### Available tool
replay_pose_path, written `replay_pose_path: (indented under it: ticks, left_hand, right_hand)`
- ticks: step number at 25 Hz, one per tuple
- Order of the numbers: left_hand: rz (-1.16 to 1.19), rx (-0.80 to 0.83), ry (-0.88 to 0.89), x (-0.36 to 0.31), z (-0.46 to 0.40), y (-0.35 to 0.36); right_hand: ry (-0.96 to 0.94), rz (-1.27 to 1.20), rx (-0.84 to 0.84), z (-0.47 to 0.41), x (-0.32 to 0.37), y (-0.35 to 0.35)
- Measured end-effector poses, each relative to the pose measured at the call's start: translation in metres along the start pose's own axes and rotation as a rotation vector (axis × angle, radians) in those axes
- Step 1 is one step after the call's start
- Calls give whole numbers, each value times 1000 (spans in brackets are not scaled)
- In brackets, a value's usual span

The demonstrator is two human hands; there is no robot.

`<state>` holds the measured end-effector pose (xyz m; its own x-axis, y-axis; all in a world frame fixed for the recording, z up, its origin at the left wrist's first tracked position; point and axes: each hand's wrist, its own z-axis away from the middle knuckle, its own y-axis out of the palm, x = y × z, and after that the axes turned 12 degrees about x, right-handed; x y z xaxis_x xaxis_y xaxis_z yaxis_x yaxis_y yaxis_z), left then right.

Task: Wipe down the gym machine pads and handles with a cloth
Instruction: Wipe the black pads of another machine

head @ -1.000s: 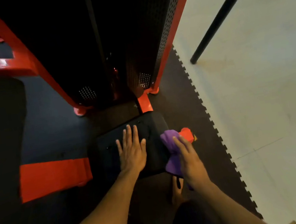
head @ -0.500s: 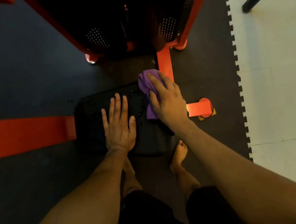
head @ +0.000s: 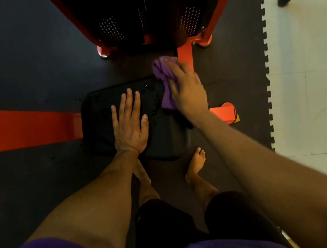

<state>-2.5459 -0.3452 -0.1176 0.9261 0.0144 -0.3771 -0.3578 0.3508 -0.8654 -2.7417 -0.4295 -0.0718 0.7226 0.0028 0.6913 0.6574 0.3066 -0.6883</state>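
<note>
A black seat pad [head: 99, 129] of the red gym machine lies low in front of me, with wet spots on its top. My left hand [head: 129, 124] rests flat on the pad's middle, fingers straight. My right hand [head: 187, 88] presses a bunched purple cloth [head: 162, 75] against the pad's far right corner, fingers laid over it. The cloth sticks out past the pad's far edge, beside the red frame post [head: 185, 56].
The red and black machine tower [head: 151, 8] stands just beyond the pad. A red frame beam [head: 20, 126] runs left, a red foot [head: 225, 112] sits at right. My bare feet [head: 195, 161] stand below the pad. Dark rubber mat [head: 241, 69] ends at white tile [head: 311, 80].
My right hand carried the cloth from the pad's right side up to its far right corner. The view dropped to look straight down. My left hand stayed flat on the pad.
</note>
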Motion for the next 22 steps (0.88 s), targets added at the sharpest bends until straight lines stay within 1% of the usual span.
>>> replay_pose_path:
  ticks: [2, 4, 7, 9, 11, 12, 13, 17, 19, 21, 22]
  left_hand:
    - [4, -8, 8, -1, 0, 0]
    - [16, -3, 8, 2, 0, 0]
    - [8, -2, 7, 2, -1, 2]
    - [8, -1, 7, 2, 0, 2]
    - [14, -4, 12, 2, -1, 1]
    - [17, -6, 15, 1, -1, 1]
    - [18, -10, 17, 1, -1, 1]
    - [21, -17, 16, 2, -1, 1]
    - [23, -20, 22, 2, 0, 2]
    - [18, -25, 25, 2, 0, 2]
    - [18, -28, 23, 2, 0, 1]
  right_hand:
    - [-35, 53, -2, 1, -4, -1]
    - [-56, 46, -15, 56, -8, 15]
    - [87, -134, 83, 159, -6, 35]
    - [157, -359, 41, 181, -10, 32]
    - [305, -635, -61, 159, -16, 22]
    - [355, -710, -87, 141, -18, 16]
    - [369, -746, -74, 120, -19, 13]
    - [250, -714, 1, 35, -28, 2]
    - [152, -600, 54, -5, -31, -16]
    - [72, -497, 117, -19, -28, -26]
    - [62, -469, 121, -10, -27, -24]
